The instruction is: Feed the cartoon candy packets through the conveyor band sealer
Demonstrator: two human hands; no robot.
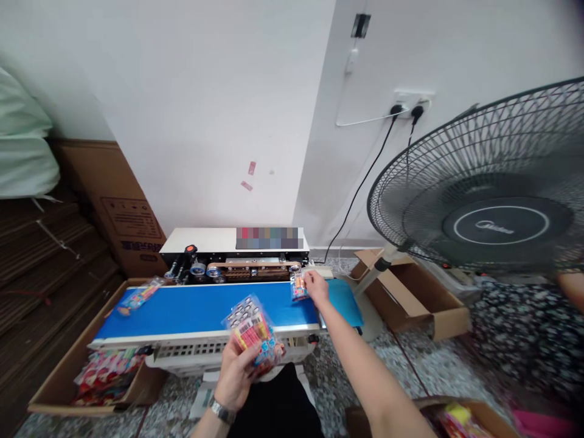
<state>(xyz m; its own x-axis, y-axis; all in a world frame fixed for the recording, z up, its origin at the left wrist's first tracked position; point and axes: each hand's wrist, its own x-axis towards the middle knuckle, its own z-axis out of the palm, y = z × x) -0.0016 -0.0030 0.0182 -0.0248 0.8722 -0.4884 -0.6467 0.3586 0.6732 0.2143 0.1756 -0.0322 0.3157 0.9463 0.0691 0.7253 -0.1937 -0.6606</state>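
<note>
My left hand (238, 365), closed, grips a fanned stack of colorful clear-plastic packets (255, 333) in front of the blue conveyor belt (196, 307). My right hand (316, 286) pinches the upper right edge of a single plastic packet (298, 287) over the belt's right part. This packet's top edge is beside the right end of the band sealing machine (210, 241), whose rollers and tan band run behind the belt. At the belt's far left end lies another filled packet (142, 296).
Below the belt's left end, a cardboard box (41, 389) holds several colorful packets. A large fan (497, 225) stands on the right, above an open cardboard box (410, 298). Another box of packets (465, 420) sits at bottom right. A white basket (191, 359) is under the belt.
</note>
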